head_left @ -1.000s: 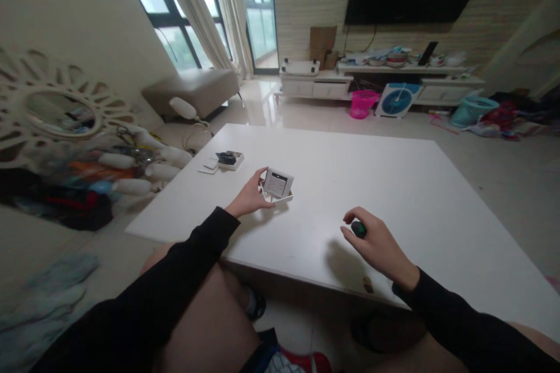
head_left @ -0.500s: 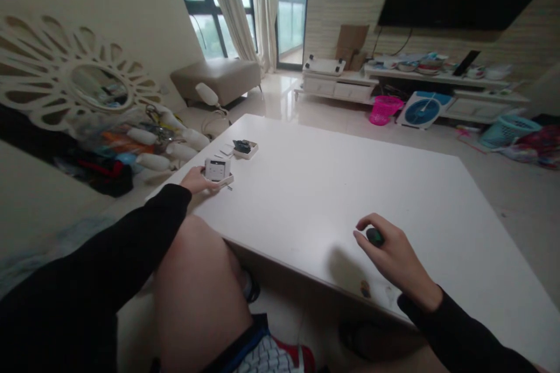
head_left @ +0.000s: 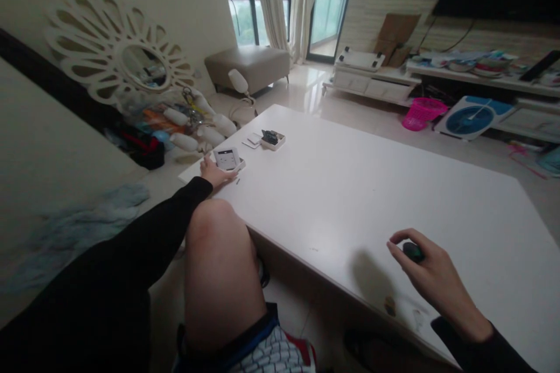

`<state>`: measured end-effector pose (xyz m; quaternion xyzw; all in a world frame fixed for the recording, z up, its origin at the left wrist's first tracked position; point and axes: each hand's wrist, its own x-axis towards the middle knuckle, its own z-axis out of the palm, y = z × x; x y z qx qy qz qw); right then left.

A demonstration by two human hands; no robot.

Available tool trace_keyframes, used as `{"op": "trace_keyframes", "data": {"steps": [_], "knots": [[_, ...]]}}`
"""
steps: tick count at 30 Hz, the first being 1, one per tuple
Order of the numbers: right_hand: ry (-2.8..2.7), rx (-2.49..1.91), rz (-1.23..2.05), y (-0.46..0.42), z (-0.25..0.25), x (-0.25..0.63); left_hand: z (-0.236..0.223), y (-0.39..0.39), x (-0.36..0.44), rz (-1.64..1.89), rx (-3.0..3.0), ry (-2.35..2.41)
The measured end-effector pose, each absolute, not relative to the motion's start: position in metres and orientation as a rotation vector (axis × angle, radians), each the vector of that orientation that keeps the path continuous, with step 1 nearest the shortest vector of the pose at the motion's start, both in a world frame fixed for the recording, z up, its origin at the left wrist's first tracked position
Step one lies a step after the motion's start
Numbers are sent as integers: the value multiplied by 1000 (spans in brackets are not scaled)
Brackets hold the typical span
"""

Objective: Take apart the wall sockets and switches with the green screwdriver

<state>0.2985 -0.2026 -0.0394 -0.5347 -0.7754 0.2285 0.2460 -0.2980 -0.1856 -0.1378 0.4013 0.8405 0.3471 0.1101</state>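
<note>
At the left end of the white table, my left hand grips a white box-like case by its near side. The case has a grey panel with small dark slots, and its upper part leans back. A short thin piece lies close to my fingers. My right hand hovers over the near right of the table, curled round a dark, rounded handle with a green mark. The rest of that handle is hidden in my palm. Thumb and forefinger form a loop.
Beyond the case stands a shallow white box with dark parts in it, beside flat white pieces. A lamp with several white shades stands left of the table. My knee is by its near edge.
My view has turned left, so the table and both hands appear further right. The case looks tipped further back in my left hand. The right hand keeps its curled hold.
</note>
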Motion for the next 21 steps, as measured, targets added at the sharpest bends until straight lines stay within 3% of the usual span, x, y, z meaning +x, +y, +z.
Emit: {"op": "trace_keyframes", "data": {"steps": [3,10,21], "knots": [[-2096,-1510,629,-201,-39,303,-135,-194,-296,979,1226,2623],[-2071,-1545,621,-199,-37,307,-128,-214,-295,667,1477,2385],[-2011,-1643,607,-198,-38,306,-160,-215,-299,738,1195,2541]]}}
